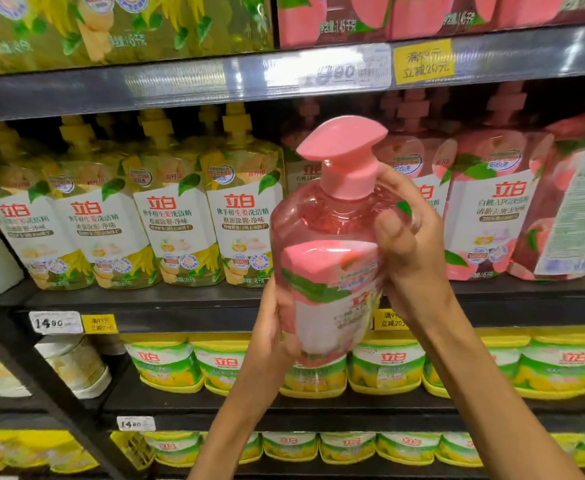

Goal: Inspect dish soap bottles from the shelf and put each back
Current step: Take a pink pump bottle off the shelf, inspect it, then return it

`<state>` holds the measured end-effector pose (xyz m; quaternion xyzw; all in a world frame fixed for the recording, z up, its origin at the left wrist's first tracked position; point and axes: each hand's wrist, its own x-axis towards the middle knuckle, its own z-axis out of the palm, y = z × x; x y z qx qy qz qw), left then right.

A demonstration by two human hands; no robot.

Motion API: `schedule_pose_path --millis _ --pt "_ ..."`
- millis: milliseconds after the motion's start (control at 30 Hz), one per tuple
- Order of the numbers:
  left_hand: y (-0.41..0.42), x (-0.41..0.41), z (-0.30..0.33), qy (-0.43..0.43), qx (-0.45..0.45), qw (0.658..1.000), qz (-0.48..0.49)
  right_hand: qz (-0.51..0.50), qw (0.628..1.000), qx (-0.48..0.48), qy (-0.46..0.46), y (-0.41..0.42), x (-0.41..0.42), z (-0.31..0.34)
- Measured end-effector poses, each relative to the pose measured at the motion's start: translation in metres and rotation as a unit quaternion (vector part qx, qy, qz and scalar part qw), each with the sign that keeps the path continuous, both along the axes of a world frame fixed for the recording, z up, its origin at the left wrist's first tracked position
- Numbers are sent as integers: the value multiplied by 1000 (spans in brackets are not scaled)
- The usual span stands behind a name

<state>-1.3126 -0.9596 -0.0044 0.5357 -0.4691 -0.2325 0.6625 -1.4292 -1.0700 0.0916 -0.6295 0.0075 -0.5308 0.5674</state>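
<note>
both hands on pink bottle (325, 258), held upright in front of shelf (180, 306). left hand (273, 327) wrapped round bottom, right hand (405, 233) gripping shoulder by pump. label blurry, fingers behind bottle hidden, forearms cut off.

Pink pump-top dish soap bottle (329, 244), upright, off the shelf.

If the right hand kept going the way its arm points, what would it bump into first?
Probably the pink pump bottle that the right hand already grips near the neck. Behind that, the pink peach soap pouches on the shelf, though depth is hard to judge.
</note>
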Motion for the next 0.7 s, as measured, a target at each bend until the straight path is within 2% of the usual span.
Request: schedule_pose_path --millis 100,200,333,467,567,700 --pt "-5 -10 -1 -54 24 998 35 0 1000 -17 6 6 0 -2" --pt "-10 -5 0 -44 23 997 58 3 994 -98 38 5 -6 -4" --pt "-9 6 1 -48 34 997 59 45 970 -210 114 -6 -21 -7" --pt "-9 14 10 -74 9 995 60 44 963 -220 151 -9 -32 -5" --pt "-8 15 21 -87 -10 994 72 10 963 -228 141 -6 -35 -7" --pt "-6 16 33 -108 -13 992 72 43 967 -221 122 -6 -35 -4"
